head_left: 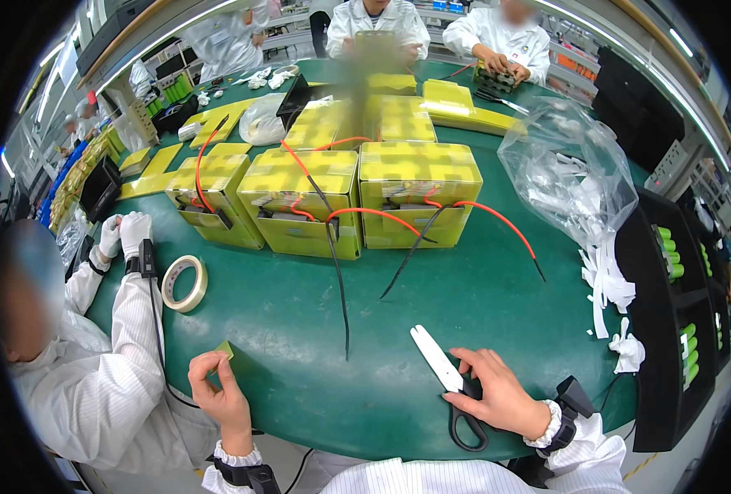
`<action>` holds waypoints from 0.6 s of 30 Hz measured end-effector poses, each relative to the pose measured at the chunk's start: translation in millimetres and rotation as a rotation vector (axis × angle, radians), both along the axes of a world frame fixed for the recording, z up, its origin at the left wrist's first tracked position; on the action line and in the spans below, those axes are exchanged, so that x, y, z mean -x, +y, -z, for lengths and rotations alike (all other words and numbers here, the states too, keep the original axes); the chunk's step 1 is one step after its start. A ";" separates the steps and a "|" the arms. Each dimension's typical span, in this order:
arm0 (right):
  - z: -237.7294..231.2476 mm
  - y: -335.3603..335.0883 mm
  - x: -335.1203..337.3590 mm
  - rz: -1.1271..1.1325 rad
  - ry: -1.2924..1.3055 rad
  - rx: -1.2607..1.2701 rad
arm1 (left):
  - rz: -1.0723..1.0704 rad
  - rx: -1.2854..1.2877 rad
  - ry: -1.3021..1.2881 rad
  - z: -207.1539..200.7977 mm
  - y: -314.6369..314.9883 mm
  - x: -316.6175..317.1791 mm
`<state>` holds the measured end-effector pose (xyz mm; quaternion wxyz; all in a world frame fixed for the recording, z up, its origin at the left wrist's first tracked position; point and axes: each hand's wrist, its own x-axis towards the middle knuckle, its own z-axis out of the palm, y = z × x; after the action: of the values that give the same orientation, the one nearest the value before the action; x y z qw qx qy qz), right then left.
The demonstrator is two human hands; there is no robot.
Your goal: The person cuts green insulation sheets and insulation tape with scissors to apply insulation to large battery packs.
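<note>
My left hand (220, 398) is raised near the table's front edge, thumb and fingertips pinched on a small yellow-green piece of sheet (227, 350). Flat on the table lies a pair of scissors (437, 360) with white blades and black handles, tips pointing away to the left. Over its handles rests my right hand (501, 393), fingers apart, thumb on or just above the handle near the pivot. Beyond both hands, several yellow-wrapped battery packs (419, 171) stand in a row, with red and black wires (338, 272) trailing toward me.
A roll of masking tape (184, 283) lies at left beside a co-worker's gloved hands (127, 235). At right are a clear plastic bag (563, 169), white paper strips (604, 276) and a black rack (670, 329) of green cells. Other co-workers stand across the green table (300, 329).
</note>
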<state>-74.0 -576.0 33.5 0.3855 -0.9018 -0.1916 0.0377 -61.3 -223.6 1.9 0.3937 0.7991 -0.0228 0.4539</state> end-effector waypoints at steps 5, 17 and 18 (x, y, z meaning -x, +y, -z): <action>-0.2 0.3 -0.2 0.000 0.006 -0.003 | -0.007 -0.007 -0.002 0.7 1.7 0.1; -0.2 0.2 0.2 0.004 0.003 0.005 | -0.002 0.009 0.004 3.0 4.2 0.1; -0.4 0.3 0.2 0.005 0.006 0.009 | -0.003 0.009 0.005 3.1 4.3 0.1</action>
<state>-74.2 -575.7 33.9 0.3820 -0.9040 -0.1880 0.0403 -61.4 -219.4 -1.2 0.3966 0.7986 -0.0186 0.4524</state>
